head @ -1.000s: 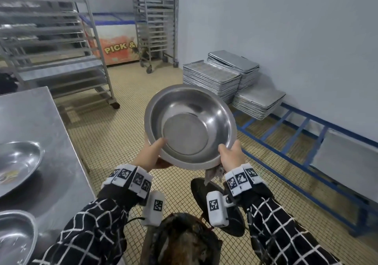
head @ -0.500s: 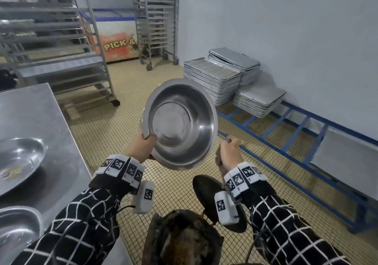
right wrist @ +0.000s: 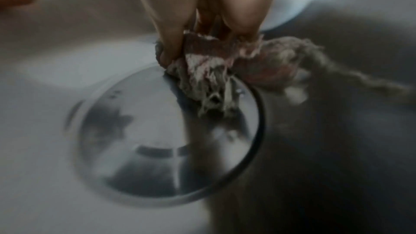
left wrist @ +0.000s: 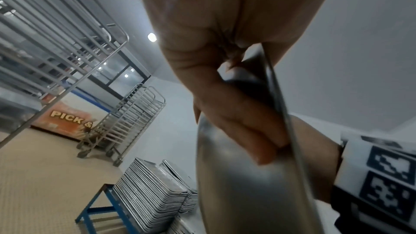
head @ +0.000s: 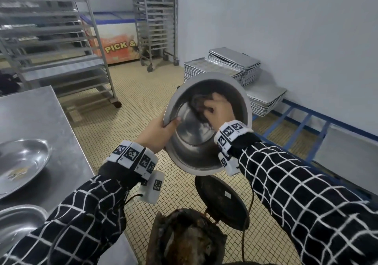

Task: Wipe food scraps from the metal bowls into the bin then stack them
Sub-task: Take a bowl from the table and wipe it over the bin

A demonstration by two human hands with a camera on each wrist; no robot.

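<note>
I hold a round metal bowl tilted toward me above the dirty bin. My left hand grips its left rim, thumb inside; in the left wrist view the fingers curl behind the bowl's wall. My right hand is inside the bowl and presses a grey, frayed rag against the inner wall. The right wrist view shows the rag pinched in the fingertips at the edge of the bowl's flat bottom. Two more metal bowls lie on the steel table, one with scraps, one nearer.
The steel table runs along my left. The bin's black lid hangs open to its right. Stacked metal trays lie on a blue frame by the right wall. Wheeled tray racks stand behind on the tiled floor.
My right hand let go of the bowl's right rim and moved inside it with the rag. The left hand alone now holds the bowl, which has swung right and tilted more upright.
</note>
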